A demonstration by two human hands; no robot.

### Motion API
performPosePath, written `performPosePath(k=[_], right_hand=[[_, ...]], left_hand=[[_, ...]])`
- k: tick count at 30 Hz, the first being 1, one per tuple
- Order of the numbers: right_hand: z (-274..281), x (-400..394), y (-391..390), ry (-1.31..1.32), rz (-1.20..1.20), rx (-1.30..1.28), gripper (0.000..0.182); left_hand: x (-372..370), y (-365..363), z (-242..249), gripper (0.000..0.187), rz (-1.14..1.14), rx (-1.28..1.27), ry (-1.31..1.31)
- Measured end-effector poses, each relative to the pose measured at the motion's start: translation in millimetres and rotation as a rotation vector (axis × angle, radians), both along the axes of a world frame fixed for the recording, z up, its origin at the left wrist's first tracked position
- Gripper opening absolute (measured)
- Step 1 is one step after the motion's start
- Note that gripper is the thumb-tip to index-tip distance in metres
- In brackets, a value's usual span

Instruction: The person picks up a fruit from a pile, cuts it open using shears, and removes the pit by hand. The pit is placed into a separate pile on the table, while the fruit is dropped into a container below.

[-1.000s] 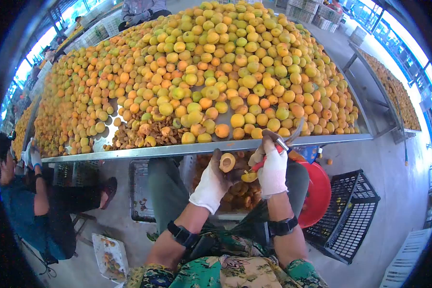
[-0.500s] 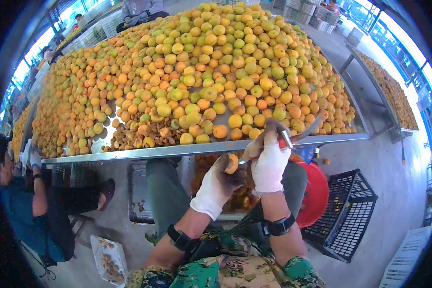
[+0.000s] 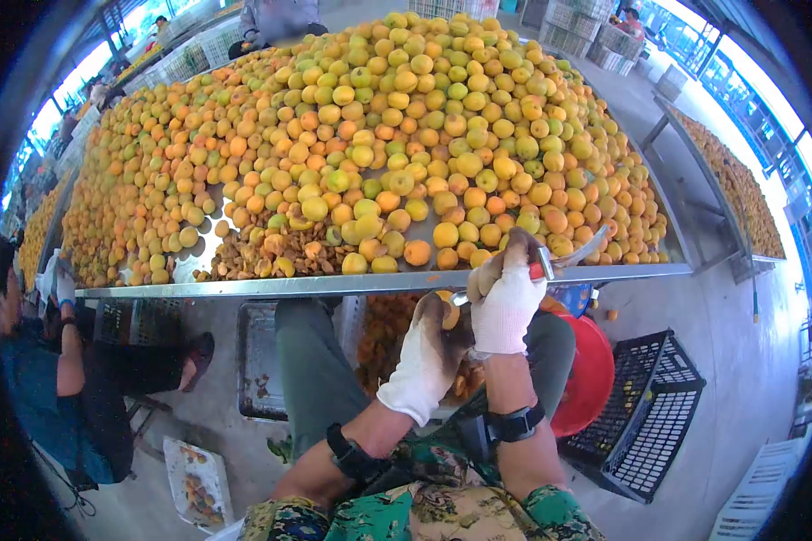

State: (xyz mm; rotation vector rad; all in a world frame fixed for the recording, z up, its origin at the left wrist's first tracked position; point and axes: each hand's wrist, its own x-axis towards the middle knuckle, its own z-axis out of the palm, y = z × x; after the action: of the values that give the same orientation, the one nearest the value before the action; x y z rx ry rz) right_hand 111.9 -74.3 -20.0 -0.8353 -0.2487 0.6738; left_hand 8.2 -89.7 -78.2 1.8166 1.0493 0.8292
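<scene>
My left hand [image 3: 424,352], in a white glove with dark-stained fingers, is closed around an orange apricot [image 3: 450,312] just below the table edge. My right hand [image 3: 507,302], gloved alike, grips a metal tool with a red handle [image 3: 539,269]. A curved metal piece [image 3: 585,252] of it sticks out to the right, and a narrow metal tip [image 3: 460,298] reaches the apricot on the left; my fingers hide the middle. Before me a metal-edged table [image 3: 334,286] bears a big heap of yellow-orange apricots [image 3: 406,117], with a small pile of brownish pieces [image 3: 271,251] near its front edge.
Between my knees stands a container of orange fruit pieces [image 3: 383,334]. On my right are a red basin [image 3: 591,370] and a black plastic crate [image 3: 645,410]. A grey tray [image 3: 260,361] and a white tray [image 3: 197,482] lie left. A co-worker [image 3: 54,388] sits at far left.
My left hand has shifted slightly right and up, with its wrist turned, and the apricot has turned in its fingers. My right hand keeps its grip on the tool. The view has tilted slightly.
</scene>
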Motion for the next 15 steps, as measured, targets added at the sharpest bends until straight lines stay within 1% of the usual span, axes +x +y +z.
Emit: performPosePath(k=[3,4,5,6,7,9,10,11,12,13,15], right_hand=[[0.4,2.2,3.7,0.037,0.037,-0.028,0.010],[0.3,5.9,4.6,0.106,0.082,-0.031,0.009],[-1.1,7.6,4.2,0.177,0.126,-0.038,0.010],[-2.6,7.1,3.9,0.177,0.125,-0.037,0.010],[-3.1,6.8,4.9,0.164,0.129,-0.017,0.011],[-5.4,10.6,9.8,0.152,0.132,0.013,0.013],[-7.8,15.7,12.0,0.236,0.132,0.034,0.014],[-7.8,19.4,13.6,0.320,0.132,0.059,0.015],[-2.1,20.7,14.0,0.338,0.130,0.081,0.016],[0.7,22.7,14.9,0.335,0.133,0.092,0.016],[6.7,23.9,14.1,0.127,0.199,0.119,0.017]], left_hand=[[1.3,-1.5,-4.0,0.042,0.018,0.042,0.011],[2.8,-0.7,-1.9,0.042,0.019,0.045,0.010],[4.3,-1.8,1.2,0.045,-0.002,-0.087,-0.208],[5.9,-2.7,5.5,0.047,-0.024,-0.218,-0.427],[7.7,-2.0,8.9,0.047,-0.029,-0.212,-0.430],[9.5,0.9,13.9,0.052,0.002,-0.362,-0.613],[11.7,3.5,12.5,0.052,0.000,-0.356,-0.611],[15.1,8.8,8.6,0.055,-0.017,-0.274,-0.606],[17.9,15.9,5.5,0.059,-0.035,-0.186,-0.601],[12.6,25.2,4.1,0.059,-0.039,-0.174,-0.602],[-3.4,43.3,-4.3,0.051,-0.219,0.376,-0.052]])
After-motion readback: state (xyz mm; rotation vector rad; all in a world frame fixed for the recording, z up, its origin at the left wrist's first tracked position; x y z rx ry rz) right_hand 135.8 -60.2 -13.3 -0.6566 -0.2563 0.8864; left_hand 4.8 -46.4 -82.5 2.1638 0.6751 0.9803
